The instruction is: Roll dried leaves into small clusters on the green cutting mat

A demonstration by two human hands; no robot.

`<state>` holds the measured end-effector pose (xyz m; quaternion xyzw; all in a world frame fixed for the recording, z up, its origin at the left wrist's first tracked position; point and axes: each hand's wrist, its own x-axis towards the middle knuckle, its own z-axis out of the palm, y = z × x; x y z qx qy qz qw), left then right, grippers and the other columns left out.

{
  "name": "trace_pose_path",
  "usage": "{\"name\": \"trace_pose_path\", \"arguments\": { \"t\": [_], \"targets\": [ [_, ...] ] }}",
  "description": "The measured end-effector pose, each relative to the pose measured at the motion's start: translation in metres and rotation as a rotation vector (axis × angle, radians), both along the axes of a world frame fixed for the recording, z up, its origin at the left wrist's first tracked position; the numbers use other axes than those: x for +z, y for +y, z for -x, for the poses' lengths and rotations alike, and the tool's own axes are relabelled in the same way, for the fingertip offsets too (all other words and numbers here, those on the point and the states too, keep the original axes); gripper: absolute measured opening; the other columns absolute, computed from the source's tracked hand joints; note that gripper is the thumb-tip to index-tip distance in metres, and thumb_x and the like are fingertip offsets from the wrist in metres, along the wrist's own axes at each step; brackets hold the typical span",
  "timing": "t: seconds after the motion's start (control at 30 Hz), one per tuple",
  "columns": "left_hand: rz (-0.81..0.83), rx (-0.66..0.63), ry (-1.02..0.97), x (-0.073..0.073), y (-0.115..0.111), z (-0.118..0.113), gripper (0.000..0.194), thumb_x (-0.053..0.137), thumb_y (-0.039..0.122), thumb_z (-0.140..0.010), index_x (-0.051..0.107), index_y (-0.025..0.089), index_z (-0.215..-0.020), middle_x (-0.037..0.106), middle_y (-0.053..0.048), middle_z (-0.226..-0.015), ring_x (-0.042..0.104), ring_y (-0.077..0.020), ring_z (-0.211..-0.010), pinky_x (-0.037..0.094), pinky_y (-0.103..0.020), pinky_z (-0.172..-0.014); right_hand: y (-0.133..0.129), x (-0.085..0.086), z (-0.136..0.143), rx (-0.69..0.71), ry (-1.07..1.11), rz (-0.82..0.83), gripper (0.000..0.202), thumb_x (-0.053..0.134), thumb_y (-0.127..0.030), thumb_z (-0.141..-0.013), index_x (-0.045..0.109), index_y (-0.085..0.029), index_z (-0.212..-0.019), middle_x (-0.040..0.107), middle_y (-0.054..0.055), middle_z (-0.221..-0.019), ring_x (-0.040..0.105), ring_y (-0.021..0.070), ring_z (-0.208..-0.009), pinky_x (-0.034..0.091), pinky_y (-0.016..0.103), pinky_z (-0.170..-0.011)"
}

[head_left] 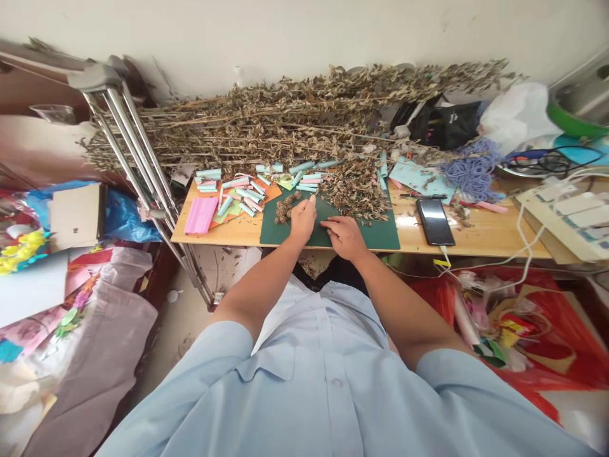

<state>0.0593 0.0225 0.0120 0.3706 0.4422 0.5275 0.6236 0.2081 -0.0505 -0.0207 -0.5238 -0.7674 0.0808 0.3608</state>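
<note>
Over a green cutting mat (280,236), my left hand (303,219) is held on edge with its thumb up and its fingers folded in. What may be inside it is hidden. Just to its right, my right hand (346,236) rests low at the mat's front, fingers bent together and pointing left; anything they pinch is too small to make out. A small gap separates the hands. Clumped balls of dried leaf (287,208) lie beside my left hand. Behind my right hand spreads a heap of loose dried leaves (356,190).
Long dried plant stalks (266,127) line the wall. Rolled paper tubes (245,193) and a pink paper stack (200,214) lie left. A phone (435,222) with a cable, purple yarn (473,170) and a power strip (564,216) are right. Metal crutches (137,146) lean at the left.
</note>
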Motion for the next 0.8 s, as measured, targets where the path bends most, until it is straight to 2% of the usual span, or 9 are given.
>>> {"name": "trace_pose_path", "arguments": {
  "t": [0.13, 0.3, 0.43, 0.53, 0.63, 0.8],
  "targets": [
    [-0.072, -0.092, -0.129, 0.006, 0.009, -0.012, 0.058, 0.062, 0.066, -0.088, 0.040, 0.020, -0.061, 0.037, 0.004, -0.055, 0.038, -0.0073, -0.045, 0.032, -0.025, -0.047, 0.001, -0.002, -0.003, -0.052, 0.105, -0.031, 0.030, 0.048, -0.020, -0.098, 0.073, -0.024, -0.115, 0.075, 0.009, -0.110, 0.066, 0.0255, -0.108, 0.049, 0.046, -0.100],
    [-0.084, -0.058, -0.166, 0.017, 0.011, 0.005, 0.056, 0.065, 0.061, -0.089, 0.042, 0.019, -0.060, 0.039, 0.003, -0.054, 0.039, -0.0069, -0.045, 0.033, -0.024, -0.047, 0.002, -0.006, -0.003, -0.075, 0.146, -0.034, 0.027, 0.049, -0.021, -0.097, 0.073, -0.024, -0.110, 0.077, 0.007, -0.105, 0.067, 0.0258, -0.104, 0.050, 0.046, -0.099],
    [-0.050, -0.041, -0.157, 0.009, 0.004, 0.019, 0.055, 0.068, 0.058, -0.088, 0.042, 0.019, -0.060, 0.039, 0.004, -0.053, 0.039, -0.0065, -0.044, 0.030, -0.023, -0.045, 0.002, -0.006, -0.001, -0.078, 0.130, -0.043, 0.024, 0.055, -0.020, -0.094, 0.073, -0.022, -0.109, 0.077, 0.008, -0.106, 0.068, 0.0262, -0.103, 0.050, 0.046, -0.098],
    [-0.015, -0.039, -0.192, 0.001, 0.002, 0.019, 0.054, 0.066, 0.059, -0.089, 0.040, 0.019, -0.062, 0.038, 0.004, -0.054, 0.039, -0.0066, -0.043, 0.030, -0.023, -0.045, 0.002, -0.004, 0.000, -0.069, 0.106, -0.052, 0.024, 0.056, -0.019, -0.092, 0.073, -0.021, -0.109, 0.077, 0.008, -0.106, 0.068, 0.0262, -0.103, 0.050, 0.046, -0.097],
    [0.006, -0.083, -0.208, -0.001, 0.003, 0.015, 0.053, 0.064, 0.059, -0.090, 0.041, 0.020, -0.063, 0.037, 0.005, -0.054, 0.040, -0.0074, -0.043, 0.032, -0.024, -0.045, 0.003, -0.003, 0.001, -0.077, 0.084, -0.036, 0.023, 0.055, -0.019, -0.091, 0.073, -0.021, -0.105, 0.077, 0.008, -0.105, 0.068, 0.0263, -0.102, 0.051, 0.046, -0.097],
    [-0.021, -0.036, -0.094, 0.003, 0.008, 0.016, 0.052, 0.066, 0.056, -0.090, 0.041, 0.020, -0.062, 0.037, 0.006, -0.054, 0.042, -0.0075, -0.046, 0.044, -0.025, -0.055, 0.003, -0.002, 0.003, -0.113, 0.077, -0.006, 0.022, 0.056, -0.019, -0.090, 0.074, -0.021, -0.101, 0.078, 0.009, -0.104, 0.069, 0.0265, -0.101, 0.052, 0.046, -0.096]
  ]
}}
